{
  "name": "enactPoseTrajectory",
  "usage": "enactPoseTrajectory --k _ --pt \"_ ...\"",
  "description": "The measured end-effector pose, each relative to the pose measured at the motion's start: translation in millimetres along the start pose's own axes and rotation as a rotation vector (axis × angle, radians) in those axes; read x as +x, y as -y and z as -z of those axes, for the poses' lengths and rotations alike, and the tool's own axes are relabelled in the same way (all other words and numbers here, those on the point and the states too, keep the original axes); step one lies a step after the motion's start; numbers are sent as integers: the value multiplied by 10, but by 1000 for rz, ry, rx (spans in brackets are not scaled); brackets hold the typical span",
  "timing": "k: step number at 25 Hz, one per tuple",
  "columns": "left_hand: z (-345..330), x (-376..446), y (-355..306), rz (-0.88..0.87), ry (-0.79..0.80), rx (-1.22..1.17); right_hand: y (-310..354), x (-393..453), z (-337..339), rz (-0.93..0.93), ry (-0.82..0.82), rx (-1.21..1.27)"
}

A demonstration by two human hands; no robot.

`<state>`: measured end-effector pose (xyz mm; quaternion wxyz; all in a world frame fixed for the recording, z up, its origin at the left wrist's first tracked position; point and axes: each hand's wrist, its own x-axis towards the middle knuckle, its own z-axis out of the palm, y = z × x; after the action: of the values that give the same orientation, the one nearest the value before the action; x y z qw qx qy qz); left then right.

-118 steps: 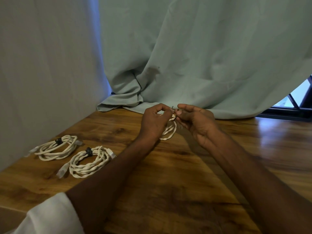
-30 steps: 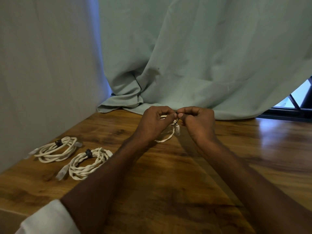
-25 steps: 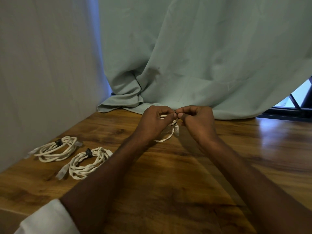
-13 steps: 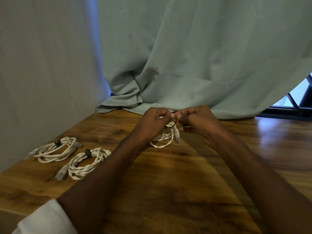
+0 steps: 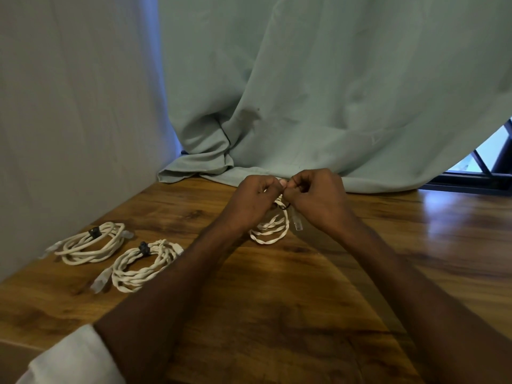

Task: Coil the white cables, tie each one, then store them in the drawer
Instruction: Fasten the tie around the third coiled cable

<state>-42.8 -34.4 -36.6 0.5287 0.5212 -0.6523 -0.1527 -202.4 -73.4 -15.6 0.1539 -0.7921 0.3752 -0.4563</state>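
A coiled white cable [image 5: 270, 231] hangs between my hands just above the wooden table [image 5: 277, 314], its lower loops touching the wood. My left hand [image 5: 253, 202] grips the top of the coil with curled fingers. My right hand [image 5: 315, 199] pinches a thin black tie [image 5: 285, 207] at the top of the coil. A clear plug [image 5: 297, 221] dangles below my right hand. Two more white coils lie at the left, each bound by a black tie: one [image 5: 90, 242] near the wall, one [image 5: 142, 263] beside it.
A grey wall panel [image 5: 69, 120] bounds the table on the left. A pale green curtain [image 5: 318, 92] drapes onto the table's far edge. A dark window frame [image 5: 471, 181] shows at the right. No drawer is in view.
Both hands stayed together at the top of the coil, working the black tie. The coil sank slightly toward the table and its plug now dangles below my right hand.
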Motion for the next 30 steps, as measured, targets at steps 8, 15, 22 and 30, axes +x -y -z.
enactPoseTrajectory --k 8,15,22,30 --pt "-61 57 40 165 50 -243 -71 32 26 107 -44 -63" --pt "-62 60 31 272 76 -455 -65 14 1 152 -69 29" --pt "-63 28 37 252 -6 -402 -27 16 -47 -121 33 392" --pt "-58 12 16 185 -43 -254 40 9 35 -499 79 736"
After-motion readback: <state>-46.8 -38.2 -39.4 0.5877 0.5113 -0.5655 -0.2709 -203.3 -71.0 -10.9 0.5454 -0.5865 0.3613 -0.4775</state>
